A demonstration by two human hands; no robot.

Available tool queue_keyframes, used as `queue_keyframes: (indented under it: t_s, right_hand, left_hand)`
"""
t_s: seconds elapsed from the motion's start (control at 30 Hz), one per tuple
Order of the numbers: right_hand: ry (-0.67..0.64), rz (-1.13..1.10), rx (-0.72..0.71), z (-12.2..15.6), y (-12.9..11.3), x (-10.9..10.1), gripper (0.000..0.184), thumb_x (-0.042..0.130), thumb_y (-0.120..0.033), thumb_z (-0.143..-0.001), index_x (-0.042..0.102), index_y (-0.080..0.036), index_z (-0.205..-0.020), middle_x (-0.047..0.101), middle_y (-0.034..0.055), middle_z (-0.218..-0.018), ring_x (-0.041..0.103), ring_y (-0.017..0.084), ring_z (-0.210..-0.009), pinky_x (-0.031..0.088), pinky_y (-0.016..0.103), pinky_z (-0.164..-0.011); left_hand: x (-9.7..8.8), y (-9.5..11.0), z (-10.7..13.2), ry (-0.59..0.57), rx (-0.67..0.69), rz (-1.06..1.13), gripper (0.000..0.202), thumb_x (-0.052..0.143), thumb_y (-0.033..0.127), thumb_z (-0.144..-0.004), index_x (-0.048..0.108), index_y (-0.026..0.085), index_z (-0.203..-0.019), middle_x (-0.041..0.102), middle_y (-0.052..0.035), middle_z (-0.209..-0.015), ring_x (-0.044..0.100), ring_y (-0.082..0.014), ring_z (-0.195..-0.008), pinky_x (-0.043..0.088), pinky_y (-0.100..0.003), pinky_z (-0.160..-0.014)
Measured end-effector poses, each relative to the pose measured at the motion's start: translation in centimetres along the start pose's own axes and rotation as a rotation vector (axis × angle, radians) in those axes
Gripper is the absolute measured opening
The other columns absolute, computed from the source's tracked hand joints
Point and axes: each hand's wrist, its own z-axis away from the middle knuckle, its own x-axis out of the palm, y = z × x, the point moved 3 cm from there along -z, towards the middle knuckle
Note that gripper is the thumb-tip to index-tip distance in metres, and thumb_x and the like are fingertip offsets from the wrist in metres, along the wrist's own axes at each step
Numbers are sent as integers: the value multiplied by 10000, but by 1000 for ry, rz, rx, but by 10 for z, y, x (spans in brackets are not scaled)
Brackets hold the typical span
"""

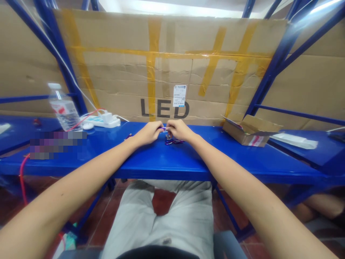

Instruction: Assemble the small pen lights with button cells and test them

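Note:
Above the blue table point(159, 158), my left hand point(149, 133) and my right hand point(178, 130) meet with fingers closed. Between their fingertips is a small, slim purple metallic piece point(163, 128), its exact kind too small to make out. My left hand pinches one end; my right hand closes on the other, its fingertips partly hidden. Just below my right hand lies a small pile of purple and silver metal pieces point(174, 141), some shaped like loops. Another small purple piece point(128, 136) lies left of my left hand, partly covered by it.
An open cardboard box point(250, 135) stands at right, beside a white packet point(295, 140). A water bottle point(64, 111) and a white power strip point(104, 121) with cables are at left. Behind rises a taped cardboard panel point(121, 82). Another person's leg point(323, 205) shows at lower right.

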Motion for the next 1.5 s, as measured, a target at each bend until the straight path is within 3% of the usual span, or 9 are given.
queue_keyframes:
  t_s: [0.23,0.43,0.6,0.83,1.03,1.2,1.3,1.4,1.5]
  right_hand:
    - [-88,-460,221,-1,11,5,187,597,-206,-887,483,-219,-740,571,-37,-545,542,134,-447,402,242,-453]
    - [38,-161,68,-5,15,-3,183,564,-174,-849,487,-209,-687,577,-21,-585,552,144,-572,432,262,-595]
    - [59,-7,-5,-4,12,-3,169,547,-156,-819,503,-196,-661,576,-11,-603,531,150,-663,385,256,-637]
    - [10,-163,161,-4,12,1,221,568,-123,-848,478,-191,-657,541,-38,-501,483,108,-479,340,219,-506]
    - [-59,-306,327,-3,7,1,246,560,-104,-898,492,-191,-679,530,-43,-475,459,100,-374,353,223,-413]
    - [-183,-34,312,-4,17,-21,35,713,-172,-849,694,-142,-853,715,51,-739,641,153,-643,499,255,-611]
    - [-257,315,424,0,36,-37,113,790,-157,-755,751,-142,-859,761,86,-888,684,215,-820,509,298,-770]
    - [-470,443,557,8,52,-38,168,801,-211,-748,775,-150,-902,762,89,-890,679,231,-778,495,311,-711]
    - [-504,454,541,9,54,-31,141,750,-166,-774,778,-169,-912,766,68,-924,671,207,-782,471,283,-679]
  left_hand:
    - [0,9,-1,53,56,-75,113,483,226,-956,586,188,-931,649,-96,-898,610,-237,-832,456,-348,-767]
    - [5,12,-15,8,-110,-89,272,412,241,-995,610,182,-818,668,-104,-826,623,-242,-812,473,-359,-768]
    - [4,16,-13,-72,-101,-148,272,444,254,-990,660,163,-852,700,-112,-825,652,-254,-814,483,-351,-778]
    - [2,28,-7,-126,-43,-358,296,391,197,-1006,668,93,-1029,707,-181,-1023,669,-284,-936,503,-379,-833]
    - [3,23,-7,-120,-13,-388,267,411,195,-1002,663,105,-1013,687,-166,-984,661,-273,-927,506,-371,-832]
    - [4,19,-6,-39,15,-292,267,442,265,-1010,672,145,-1073,703,-130,-1053,660,-263,-984,499,-360,-852]
    - [2,11,-6,6,-19,-215,262,457,295,-1011,682,173,-1066,720,-108,-1087,657,-255,-1021,490,-360,-885]
    - [-2,-2,-6,28,-82,-147,233,504,315,-992,693,188,-1042,737,-94,-1062,660,-247,-996,484,-361,-893]
    - [-6,-15,-6,45,-138,-100,211,553,311,-962,709,193,-1041,746,-95,-1059,662,-252,-991,479,-368,-893]
